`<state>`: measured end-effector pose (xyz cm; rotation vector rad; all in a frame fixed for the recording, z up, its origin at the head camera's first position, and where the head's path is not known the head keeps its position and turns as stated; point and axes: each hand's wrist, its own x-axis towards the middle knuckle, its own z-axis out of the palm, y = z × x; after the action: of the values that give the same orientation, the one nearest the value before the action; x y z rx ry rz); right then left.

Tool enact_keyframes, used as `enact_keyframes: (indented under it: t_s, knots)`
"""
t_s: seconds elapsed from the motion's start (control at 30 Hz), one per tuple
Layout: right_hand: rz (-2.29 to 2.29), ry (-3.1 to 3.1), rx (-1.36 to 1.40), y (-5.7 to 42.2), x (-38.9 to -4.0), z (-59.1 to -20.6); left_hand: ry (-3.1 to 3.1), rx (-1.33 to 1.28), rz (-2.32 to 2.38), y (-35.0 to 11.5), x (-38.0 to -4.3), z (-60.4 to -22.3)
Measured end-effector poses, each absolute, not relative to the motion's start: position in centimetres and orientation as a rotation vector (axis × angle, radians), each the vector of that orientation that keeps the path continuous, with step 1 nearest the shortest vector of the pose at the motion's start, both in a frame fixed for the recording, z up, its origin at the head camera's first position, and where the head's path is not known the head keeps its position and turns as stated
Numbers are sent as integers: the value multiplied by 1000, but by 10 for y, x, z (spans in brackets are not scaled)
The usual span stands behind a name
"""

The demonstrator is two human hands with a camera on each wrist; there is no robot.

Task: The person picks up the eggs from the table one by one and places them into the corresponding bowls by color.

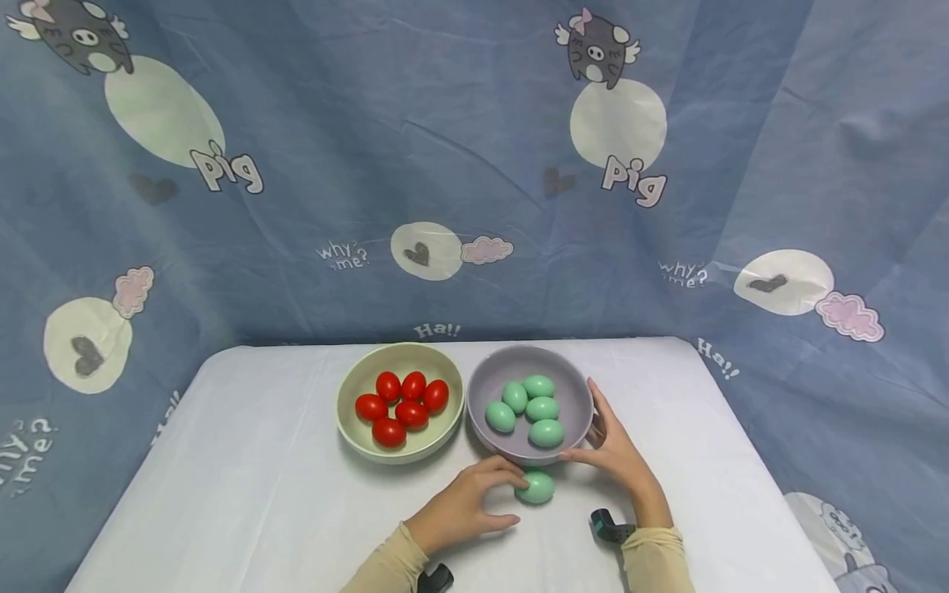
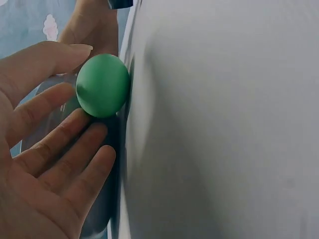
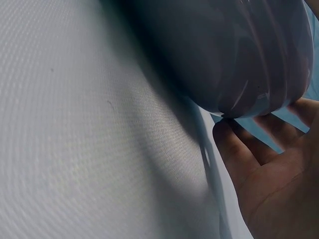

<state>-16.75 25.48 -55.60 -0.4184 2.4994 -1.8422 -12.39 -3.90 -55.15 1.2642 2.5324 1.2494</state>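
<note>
My left hand is beside a green egg on the white table, its fingertips at the egg's left side and its thumb apart. In the left wrist view, the green egg appears beyond the spread fingers. My right hand touches the grey-purple bowl, with its thumb at the front and a finger along the right side. The right wrist view shows the fingertips against the bowl's outer wall. Several green eggs lie inside that bowl.
A pale green bowl holding several red eggs stands left of the grey-purple one. Both are near the back of the white table. A blue patterned cloth hangs behind. Dark devices sit at the wrists.
</note>
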Motion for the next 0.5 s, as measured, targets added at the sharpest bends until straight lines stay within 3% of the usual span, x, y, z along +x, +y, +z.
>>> enact_keyframes:
  t_s: [0.5]
  knots:
    - [-1823, 2516, -459, 256, -169, -558, 2563, 1489, 950, 7, -122, -548]
